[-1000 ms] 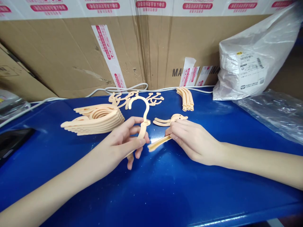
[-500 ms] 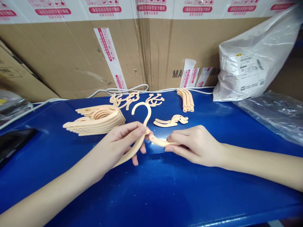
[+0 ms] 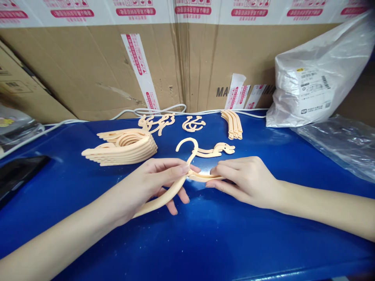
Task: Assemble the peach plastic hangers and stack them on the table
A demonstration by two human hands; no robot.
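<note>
My left hand point(image 3: 164, 179) grips a cream plastic hanger piece point(image 3: 166, 197) near the joint, with a curved hook point(image 3: 191, 146) rising above the fingers and one arm sloping down to the left. My right hand point(image 3: 246, 179) pinches a separate curved hanger arm point(image 3: 199, 178) by its outer part. That arm's inner end meets the joint below the hook; whether it is locked there I cannot tell. Just behind lies a pair of pieces with an animal-head shape point(image 3: 224, 148), partly covered by the hook.
Stacked hangers point(image 3: 125, 148) lie on the blue table point(image 3: 187, 242) to the left. Farther back are loose hooks point(image 3: 193, 124) and curved arms point(image 3: 233, 125). A cable point(image 3: 123, 113) runs along the cardboard box point(image 3: 96, 66). A plastic bag point(image 3: 310, 82) stands right, a dark phone-like object point(image 3: 23, 175) left.
The gap between the two hanger pieces has closed, and the right arm's end now meets the hook's joint. My left hand has moved slightly right and down with the hook.
</note>
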